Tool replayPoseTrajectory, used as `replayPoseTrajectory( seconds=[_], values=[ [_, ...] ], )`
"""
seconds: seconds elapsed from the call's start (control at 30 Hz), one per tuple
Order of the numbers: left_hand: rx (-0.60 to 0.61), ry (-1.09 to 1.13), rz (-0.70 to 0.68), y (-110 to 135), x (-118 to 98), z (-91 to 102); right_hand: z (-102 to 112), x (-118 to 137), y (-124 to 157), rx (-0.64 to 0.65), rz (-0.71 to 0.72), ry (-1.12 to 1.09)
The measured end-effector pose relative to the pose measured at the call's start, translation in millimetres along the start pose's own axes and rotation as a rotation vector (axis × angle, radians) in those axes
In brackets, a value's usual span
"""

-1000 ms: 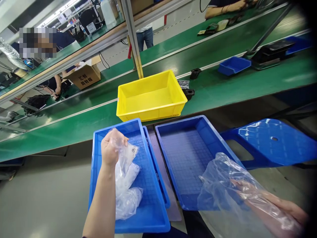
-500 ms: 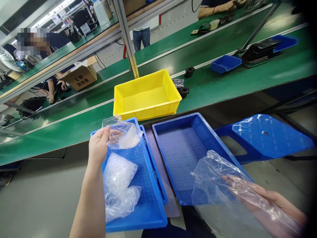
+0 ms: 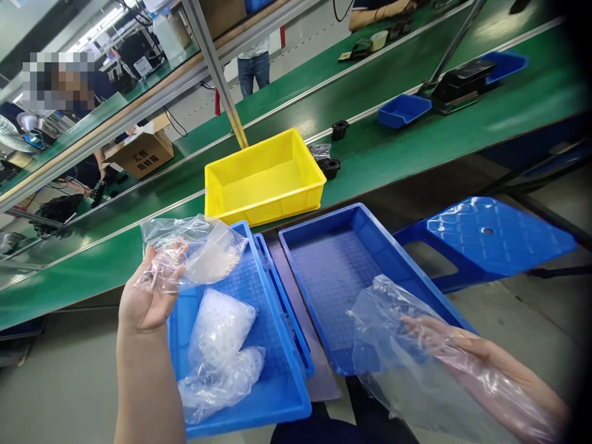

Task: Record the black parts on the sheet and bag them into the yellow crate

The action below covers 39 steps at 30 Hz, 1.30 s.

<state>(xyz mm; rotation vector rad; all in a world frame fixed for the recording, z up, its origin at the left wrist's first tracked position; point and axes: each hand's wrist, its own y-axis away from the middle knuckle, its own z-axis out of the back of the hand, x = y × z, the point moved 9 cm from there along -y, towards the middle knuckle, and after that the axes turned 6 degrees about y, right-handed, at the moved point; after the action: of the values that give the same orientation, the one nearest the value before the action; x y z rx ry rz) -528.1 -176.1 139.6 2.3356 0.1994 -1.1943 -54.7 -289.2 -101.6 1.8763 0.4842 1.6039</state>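
My left hand is palm up and grips a small clear plastic bag holding tiny pale parts, above the far left corner of the left blue tray. Two more clear bags of parts lie in that tray. My right hand is inside a large clear plastic bag, fingers stretched out, over the near right corner of the right blue tray, which holds nothing else.
A yellow bin stands on the green conveyor table beyond the trays. Black parts sit right of it. A blue plastic stool is at the right. Other people work at the far benches; a cardboard box is at the back left.
My left hand lifted one small bag out of the left tray, turned palm up and moved left. The right hand in the large bag stayed about where it was.
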Motion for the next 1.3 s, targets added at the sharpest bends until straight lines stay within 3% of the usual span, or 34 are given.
replayPoseTrajectory(
  seconds=[0.07, 0.17, 0.27, 0.4, 0.5, 0.57, 0.7, 0.87, 0.93, 1.1, 1.2, 1.3],
  values=[
    [0.019, 0.096, 0.069, 6.8, 5.3, -5.0, -9.4, -0.3, -1.9, 0.045, -0.018, -0.117],
    [0.083, 0.208, 0.175, 21.9, 19.0, -15.7, -48.9, 22.5, -1.0, 0.224, 0.097, -0.243],
    [0.118, 0.282, 0.293, 44.5, 39.4, -26.9, -114.7, 55.4, 15.1, 0.467, 0.221, -0.157],
    [0.158, 0.340, 0.441, 78.8, 66.8, -45.5, -213.9, 92.1, 63.4, 0.891, 0.266, -0.161],
    [0.189, 0.336, 0.461, 94.8, 75.1, -54.8, -257.5, 114.1, 102.2, 1.160, 0.320, -0.247],
    [0.166, 0.275, 0.375, 98.4, 70.6, -52.2, -263.9, 123.9, 114.3, 1.187, 0.380, -0.273],
    [0.033, 0.105, 0.143, 108.5, 52.3, -29.8, -249.3, 131.6, 118.8, 1.098, 0.425, -0.297],
    [-0.067, -0.009, 0.064, 128.4, 48.0, -0.1, -237.8, 125.4, 128.2, 1.125, 0.392, -0.259],
    [-0.040, -0.046, 0.037, 134.9, 47.2, 2.5, -236.4, 123.4, 131.6, 1.123, 0.407, -0.228],
    [0.225, -0.208, -0.054, 147.7, 57.3, -18.0, -241.8, 112.1, 130.8, 1.089, 0.380, -0.156],
    [0.171, -0.482, -0.224, 131.9, 66.2, -1.0, -252.7, 87.7, 123.1, 1.109, 0.320, -0.053],
    [0.031, -0.607, -0.374, 95.7, 78.0, 39.4, -248.2, 49.2, 96.6, 0.998, 0.212, 0.127]
  ],
)
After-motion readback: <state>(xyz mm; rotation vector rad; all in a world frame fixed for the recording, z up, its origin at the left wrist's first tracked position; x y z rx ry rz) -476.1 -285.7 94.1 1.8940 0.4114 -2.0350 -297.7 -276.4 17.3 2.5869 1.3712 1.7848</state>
